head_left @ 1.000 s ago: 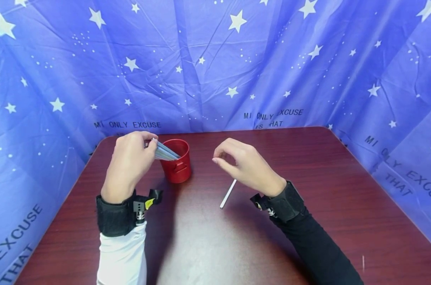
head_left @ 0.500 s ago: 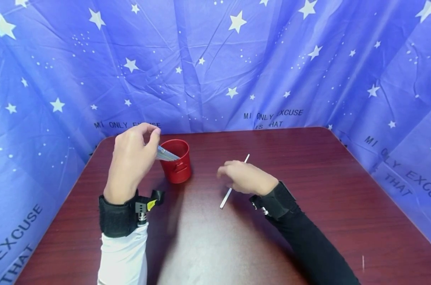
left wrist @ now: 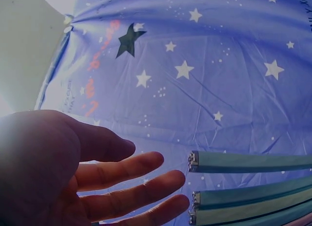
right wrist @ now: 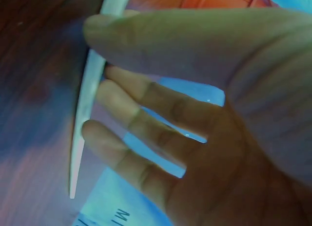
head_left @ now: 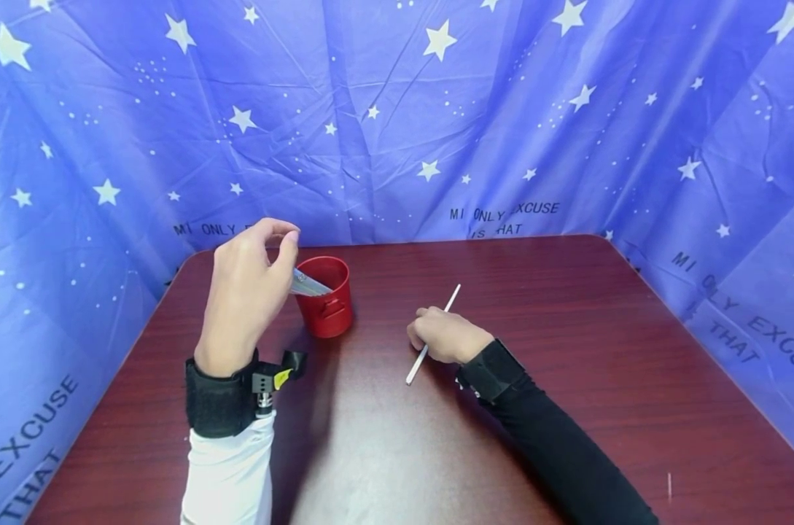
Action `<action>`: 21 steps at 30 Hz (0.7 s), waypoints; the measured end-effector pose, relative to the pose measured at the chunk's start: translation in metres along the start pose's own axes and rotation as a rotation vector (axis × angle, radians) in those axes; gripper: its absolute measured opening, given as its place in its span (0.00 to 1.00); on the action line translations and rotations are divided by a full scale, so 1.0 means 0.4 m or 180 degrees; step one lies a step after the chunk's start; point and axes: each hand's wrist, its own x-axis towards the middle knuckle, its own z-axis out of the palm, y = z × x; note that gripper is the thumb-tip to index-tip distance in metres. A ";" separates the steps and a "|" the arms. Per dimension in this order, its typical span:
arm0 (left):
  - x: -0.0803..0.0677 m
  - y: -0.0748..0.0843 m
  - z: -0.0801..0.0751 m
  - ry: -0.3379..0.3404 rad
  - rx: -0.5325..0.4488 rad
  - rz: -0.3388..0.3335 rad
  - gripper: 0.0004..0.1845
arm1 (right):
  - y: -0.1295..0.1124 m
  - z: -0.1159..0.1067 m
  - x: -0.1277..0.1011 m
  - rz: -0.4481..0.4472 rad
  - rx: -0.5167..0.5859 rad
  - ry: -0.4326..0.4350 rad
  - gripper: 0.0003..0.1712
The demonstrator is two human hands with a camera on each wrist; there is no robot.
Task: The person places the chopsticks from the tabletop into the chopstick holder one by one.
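In the head view, my left hand [head_left: 242, 299] hovers beside a small red bucket [head_left: 326, 319] on the left of the table. Several chopsticks [head_left: 310, 284] lean in the bucket toward that hand. The left wrist view has their patterned silver ends [left wrist: 193, 161] just beyond the loose fingers [left wrist: 141, 187], which hold nothing. Right of the bucket, a single pale chopstick [head_left: 418, 366] lies slantwise on the table under my right hand [head_left: 454, 337]. From the right wrist, my thumb [right wrist: 161, 41] crosses its thicker part, with fingertips close along it; the index finger is mostly hidden.
The dark red-brown table [head_left: 567, 313] has rounded far corners. A blue star-printed curtain [head_left: 397, 146] surrounds its back and sides. A thin pale mark [head_left: 668, 486] shows at the near right.
My right hand has come down and left onto the chopstick, its fingers and thumb now at it. The left hand has risen slightly away from the chopsticks in the bucket.
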 end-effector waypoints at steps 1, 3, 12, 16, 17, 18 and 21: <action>0.000 0.002 0.001 0.0001 -0.0013 0.0013 0.14 | 0.002 0.003 0.001 -0.0010 0.0009 0.0037 0.14; -0.001 0.006 0.003 0.0001 -0.0043 0.0040 0.14 | 0.006 0.008 0.003 -0.0051 0.0029 0.0075 0.14; -0.002 0.015 0.017 -0.0003 -0.0136 0.0192 0.13 | 0.026 -0.014 0.010 -0.0357 0.0237 0.0032 0.14; -0.002 0.017 0.020 -0.0006 -0.0176 0.0226 0.13 | 0.025 -0.041 0.009 -0.0414 0.0547 0.0227 0.12; -0.003 0.017 0.021 -0.0016 -0.0186 0.0244 0.13 | 0.024 -0.049 0.007 -0.0421 0.0598 0.0313 0.12; -0.003 0.018 0.023 -0.0032 -0.0198 0.0257 0.13 | 0.021 -0.058 0.005 -0.0413 0.0647 0.0407 0.12; -0.003 0.021 0.027 -0.0075 -0.0224 0.0306 0.13 | 0.009 -0.086 -0.003 -0.0376 0.0791 0.0691 0.11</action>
